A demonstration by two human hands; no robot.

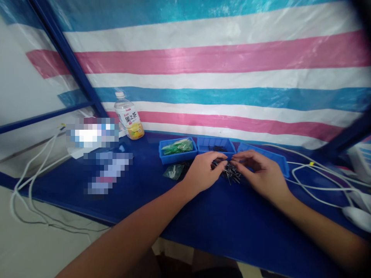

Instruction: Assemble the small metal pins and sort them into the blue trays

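Note:
Both my hands are over a pile of thin, dark, rod-like pieces (231, 173) on the blue tabletop, fingertips nearly meeting. My left hand (203, 172) is closed, thumb and fingers pinched at the pile's left side. Across from it, my right hand (262, 172) also has thumb and fingertips drawn together. Whatever lies between the fingertips is too small to make out. Behind the hands stand a blue bin with green plastic packets (177, 155), a middle blue bin (216, 143) with some dark pieces, and a right blue bin (279, 160), partly hidden by my right hand.
A small clear bag with white pieces (174, 172) lies left of my left hand. Farther left stands a drink bottle (129, 117), near blurred-out items. White cables (319, 185) and a white rounded object (357, 218) lie at right. A striped sheet (203, 61) hangs behind.

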